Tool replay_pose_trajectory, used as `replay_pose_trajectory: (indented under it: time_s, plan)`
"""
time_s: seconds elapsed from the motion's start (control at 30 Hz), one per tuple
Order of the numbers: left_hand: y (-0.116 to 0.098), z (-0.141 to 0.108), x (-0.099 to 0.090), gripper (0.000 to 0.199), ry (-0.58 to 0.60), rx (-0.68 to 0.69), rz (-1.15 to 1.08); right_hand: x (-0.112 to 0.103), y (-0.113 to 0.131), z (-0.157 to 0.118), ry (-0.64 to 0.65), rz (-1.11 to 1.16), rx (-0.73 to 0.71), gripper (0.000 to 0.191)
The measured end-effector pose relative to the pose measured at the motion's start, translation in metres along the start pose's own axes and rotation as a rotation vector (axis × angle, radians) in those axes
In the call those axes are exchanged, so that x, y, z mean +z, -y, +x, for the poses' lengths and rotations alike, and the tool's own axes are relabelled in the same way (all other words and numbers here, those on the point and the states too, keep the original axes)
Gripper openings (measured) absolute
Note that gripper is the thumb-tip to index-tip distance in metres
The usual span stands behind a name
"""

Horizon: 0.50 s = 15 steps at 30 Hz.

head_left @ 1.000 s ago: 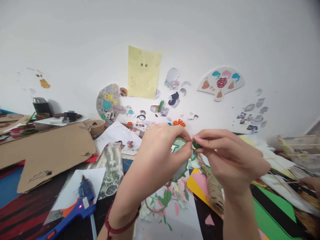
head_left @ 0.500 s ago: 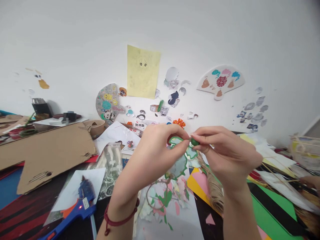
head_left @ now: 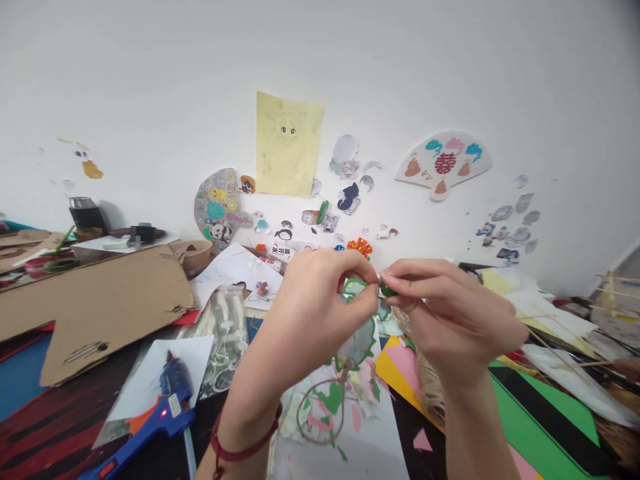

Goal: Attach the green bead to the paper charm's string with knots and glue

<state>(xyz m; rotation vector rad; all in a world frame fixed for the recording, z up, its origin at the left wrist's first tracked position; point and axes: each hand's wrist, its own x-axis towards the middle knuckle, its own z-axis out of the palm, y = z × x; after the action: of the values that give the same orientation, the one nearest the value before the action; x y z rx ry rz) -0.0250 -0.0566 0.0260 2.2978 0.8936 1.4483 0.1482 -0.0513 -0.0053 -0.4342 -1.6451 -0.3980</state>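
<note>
My right hand (head_left: 450, 310) pinches a small round green bead (head_left: 387, 289) between thumb and fingertips. Right beside it, the thumb and forefinger of my left hand (head_left: 315, 313) are pressed together; whatever they grip is hidden, perhaps a thin cord. Below and behind my hands hang pale, see-through pieces with green scalloped edges (head_left: 361, 343), partly covered by my left hand. A loop of brown twine (head_left: 299, 408) dangles under them, over paper scraps. Both hands are raised above the table, fingertips almost touching.
A blue glue gun (head_left: 167, 413) with a lit red light lies on the left. Behind it are cut cardboard (head_left: 125, 293) and a plastic bag (head_left: 225, 333). Green paper (head_left: 520, 413), a black strip (head_left: 550, 420) and a twine bundle (head_left: 431, 387) lie right. Pink and green scraps (head_left: 330, 400) cover white paper.
My right fingers have shifted slightly on the green bead and now cover more of it. The twine loop below has swung and shows more fully. The view has moved a little.
</note>
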Motion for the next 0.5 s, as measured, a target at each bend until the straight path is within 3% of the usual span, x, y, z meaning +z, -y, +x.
replay_pose_trajectory:
  time_s: [0.27,0.5]
  plan:
    - [0.002,0.001,-0.005,0.015,0.058,-0.057,-0.040,-0.001,-0.002,0.001,0.007,0.156,0.161,0.030]
    - [0.004,0.002,-0.012,0.017,0.100,-0.044,-0.099,-0.001,-0.002,0.001,-0.005,0.154,0.171,0.027]
